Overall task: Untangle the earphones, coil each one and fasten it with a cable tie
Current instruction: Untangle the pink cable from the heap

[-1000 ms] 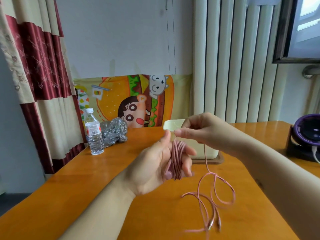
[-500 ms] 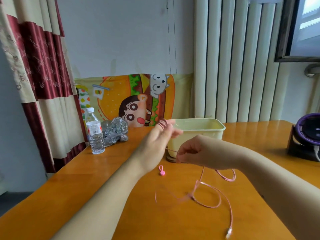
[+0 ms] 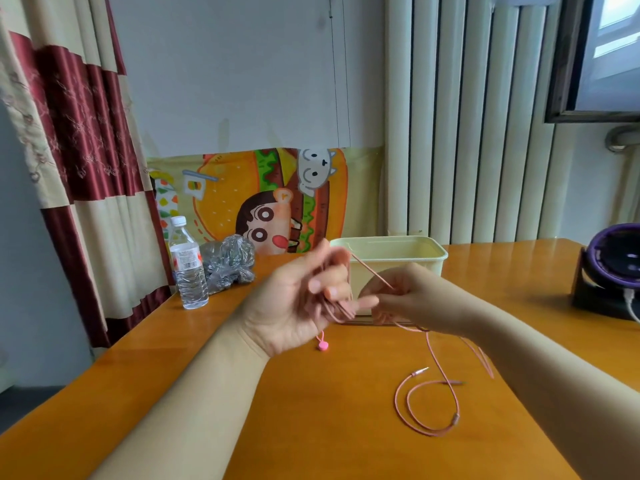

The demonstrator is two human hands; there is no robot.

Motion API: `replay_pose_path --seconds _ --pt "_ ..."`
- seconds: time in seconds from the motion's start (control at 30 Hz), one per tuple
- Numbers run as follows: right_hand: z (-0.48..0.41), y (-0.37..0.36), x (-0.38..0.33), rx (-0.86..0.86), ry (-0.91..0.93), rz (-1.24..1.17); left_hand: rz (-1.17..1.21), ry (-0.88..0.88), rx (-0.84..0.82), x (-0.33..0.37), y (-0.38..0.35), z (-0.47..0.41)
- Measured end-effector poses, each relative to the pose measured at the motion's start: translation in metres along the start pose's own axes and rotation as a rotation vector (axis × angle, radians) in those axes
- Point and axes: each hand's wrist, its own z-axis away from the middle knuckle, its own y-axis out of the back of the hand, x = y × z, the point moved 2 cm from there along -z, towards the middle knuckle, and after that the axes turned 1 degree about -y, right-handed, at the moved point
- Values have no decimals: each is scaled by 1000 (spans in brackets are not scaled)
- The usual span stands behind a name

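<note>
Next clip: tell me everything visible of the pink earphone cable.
The pink earphone cable is thin and looks rubbery. Several turns are wound round the fingers of the left hand. One taut strand runs across to the right hand, which pinches it. The rest drops to the wooden table and lies there in a loose loop, its plug end free.

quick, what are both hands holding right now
Left hand: holds the coiled loops of the thin pink earphone cable.
Right hand: pinches a loose strand of the same cable.
</note>
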Motion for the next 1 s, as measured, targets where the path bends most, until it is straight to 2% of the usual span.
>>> replay_pose_path --seconds 0.07,0.23,0.3,0.4,0.57,0.67,0.73,0.8,0.93,1.0 --pt "1 -4 10 -59 -95 -182 145 -131 79 5 2 -2" --pt "3 -12 31 -141 -228 -427 238 -549 591 21 11 -2" --pt "4 -13 38 -121 -257 -457 159 -675 743 28 21 1" --pt "4 -10 48 -56 -278 -463 8 -745 890 37 38 8" --pt "3 -1 64 240 -309 -442 -329 -802 1118 41 63 21" --pt "5 12 76 485 -369 -455 -608 -759 1244 41 78 34" --pt "7 18 79 557 -372 -410 -775 -708 1295 40 85 39" --pt "4 18 76 578 -328 -367 -970 -623 1262 35 90 38" --pt "-3 20 68 677 -267 -391 -1591 -305 1139 20 98 31" --pt "-5 25 64 737 -241 -419 -1823 -145 1024 11 100 30"
